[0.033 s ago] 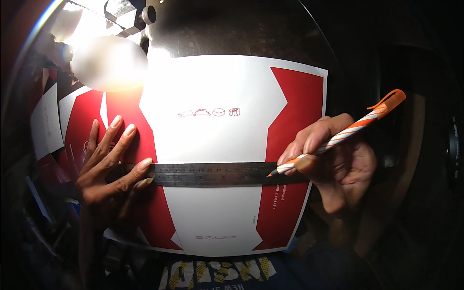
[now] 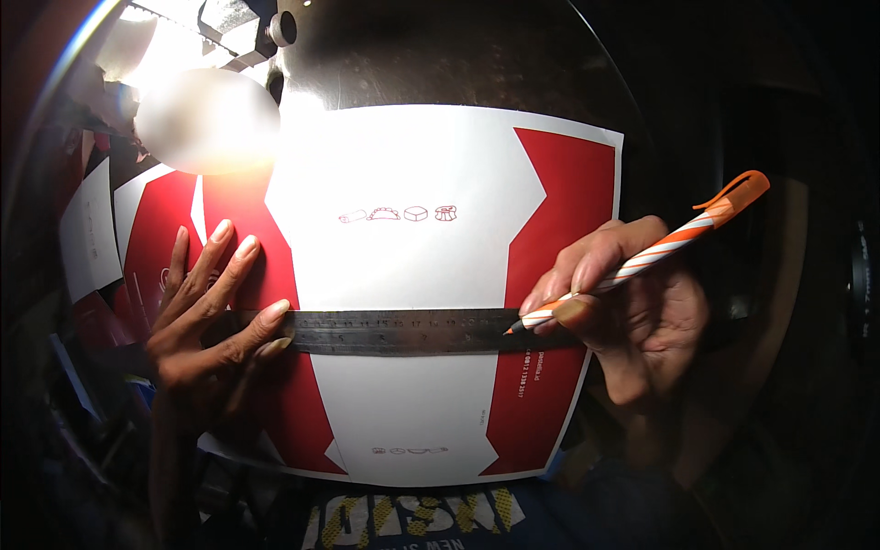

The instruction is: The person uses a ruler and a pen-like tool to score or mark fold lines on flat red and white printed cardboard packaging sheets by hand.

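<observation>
My right hand (image 2: pixel 632 307) is closed around a pen (image 2: pixel 674 246) with orange and white spiral stripes and an orange clip end. Its tip rests on or just above a metal ruler (image 2: pixel 394 332); contact is hard to tell. The ruler lies crosswise over a red and white printed sheet (image 2: pixel 403 261). My left hand (image 2: pixel 206 316) is spread flat, its lower fingertips pressing the ruler's left end. Its other fingers lie on the red part of the paper. Small line drawings (image 2: pixel 397 214) are printed on the sheet's white middle.
Bright light glares at the upper left beside a metal fixture with a round knob (image 2: pixel 282 28). More printed sheets (image 2: pixel 90 229) lie at the left under the main one. The dark table (image 2: pixel 440 60) extends beyond the paper. A dark round object (image 2: pixel 860 266) stands at the far right.
My right hand and the pen have shifted very slightly left along the ruler. The sheet's right side has moved a touch. My left hand stays almost in place.
</observation>
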The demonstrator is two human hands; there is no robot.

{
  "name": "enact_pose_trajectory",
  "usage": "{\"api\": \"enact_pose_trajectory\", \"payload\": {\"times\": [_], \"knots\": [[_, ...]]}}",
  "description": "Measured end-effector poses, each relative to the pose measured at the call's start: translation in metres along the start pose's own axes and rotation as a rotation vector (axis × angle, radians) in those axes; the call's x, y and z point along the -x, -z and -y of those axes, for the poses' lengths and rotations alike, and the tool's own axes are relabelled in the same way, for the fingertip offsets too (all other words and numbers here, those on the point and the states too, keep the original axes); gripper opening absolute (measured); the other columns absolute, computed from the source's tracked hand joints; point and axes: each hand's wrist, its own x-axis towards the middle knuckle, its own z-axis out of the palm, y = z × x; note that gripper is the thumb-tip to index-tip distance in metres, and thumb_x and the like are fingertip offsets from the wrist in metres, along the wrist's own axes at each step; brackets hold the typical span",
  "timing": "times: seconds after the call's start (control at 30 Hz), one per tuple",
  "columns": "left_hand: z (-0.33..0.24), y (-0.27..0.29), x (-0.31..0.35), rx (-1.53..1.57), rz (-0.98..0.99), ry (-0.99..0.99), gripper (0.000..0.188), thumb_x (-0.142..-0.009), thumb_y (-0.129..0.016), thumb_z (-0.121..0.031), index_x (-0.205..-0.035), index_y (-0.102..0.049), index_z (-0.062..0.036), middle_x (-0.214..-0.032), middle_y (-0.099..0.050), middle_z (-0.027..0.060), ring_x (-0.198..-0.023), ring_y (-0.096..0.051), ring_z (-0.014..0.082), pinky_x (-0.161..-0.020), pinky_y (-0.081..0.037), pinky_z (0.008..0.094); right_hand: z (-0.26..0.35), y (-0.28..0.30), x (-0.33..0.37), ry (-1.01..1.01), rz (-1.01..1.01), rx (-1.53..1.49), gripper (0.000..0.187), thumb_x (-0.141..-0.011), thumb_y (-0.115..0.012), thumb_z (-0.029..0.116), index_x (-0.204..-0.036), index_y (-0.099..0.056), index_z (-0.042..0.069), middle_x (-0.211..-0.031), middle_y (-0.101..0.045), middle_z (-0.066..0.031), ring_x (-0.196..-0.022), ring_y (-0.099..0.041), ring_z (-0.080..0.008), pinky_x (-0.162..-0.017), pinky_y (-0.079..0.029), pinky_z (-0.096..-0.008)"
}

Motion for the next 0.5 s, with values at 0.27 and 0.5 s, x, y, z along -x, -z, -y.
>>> {"api": "enact_pose_trajectory", "payload": {"times": [0.27, 0.5], "knots": [[-0.008, -0.008, -0.008, -0.011, 0.016, 0.005, 0.034, -0.074, -0.082, -0.018, -0.108, -0.077, -0.0213, -0.132, -0.062, 0.0197, -0.135, -0.048, 0.0405, -0.117, -0.023, 0.0614, -0.009, 0.022, 0.001, 0.110, 0.069, 0.087, 0.025, -0.093, -0.064, 0.000, -0.105, -0.042, 0.001, -0.095, -0.063, -0.0189, -0.089, -0.069, -0.0229, -0.082, -0.060, -0.0362], [-0.008, -0.010, -0.007, 0.011, -0.006, 0.020, 0.030, -0.077, -0.081, -0.018, -0.106, -0.078, -0.0212, -0.133, -0.062, 0.0196, -0.136, -0.048, 0.0402, -0.118, -0.022, 0.0605, -0.005, 0.021, 0.000, 0.124, 0.078, 0.231, 0.032, -0.087, -0.068, -0.007, -0.102, -0.042, 0.002, -0.091, -0.066, -0.0192, -0.088, -0.069, -0.0217, -0.082, -0.060, -0.0325]]}}
